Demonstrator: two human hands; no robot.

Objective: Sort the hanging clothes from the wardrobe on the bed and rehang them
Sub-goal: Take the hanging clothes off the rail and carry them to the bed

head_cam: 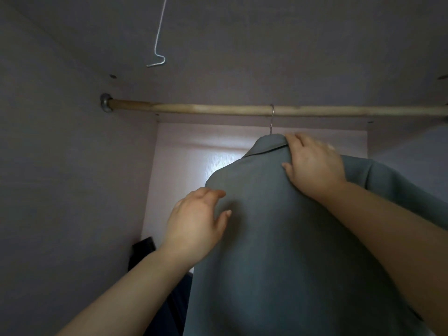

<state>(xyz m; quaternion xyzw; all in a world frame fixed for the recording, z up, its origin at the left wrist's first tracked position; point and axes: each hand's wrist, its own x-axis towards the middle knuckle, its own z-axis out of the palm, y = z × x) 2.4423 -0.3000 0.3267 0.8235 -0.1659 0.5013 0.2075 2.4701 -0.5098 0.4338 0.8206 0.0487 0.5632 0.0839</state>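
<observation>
A thin white wire (158,32) hangs from the upper edge of view, left of centre, and its lower end is bent into a small hook pointing left. Below it and further left, a small dark round fitting (112,75) sits in the top panel (242,57). A similar fitting (440,77) shows at the far right edge. A round grey metal socket (105,105) is fixed to the left side panel (60,166). A bright patch of light falls on the pale back panel (218,161). Low on the left, far back, stands a flat black object (143,248), too dark to identify. Nearer, beside it, lies dark blue cloth (169,311), mostly hidden.
</observation>
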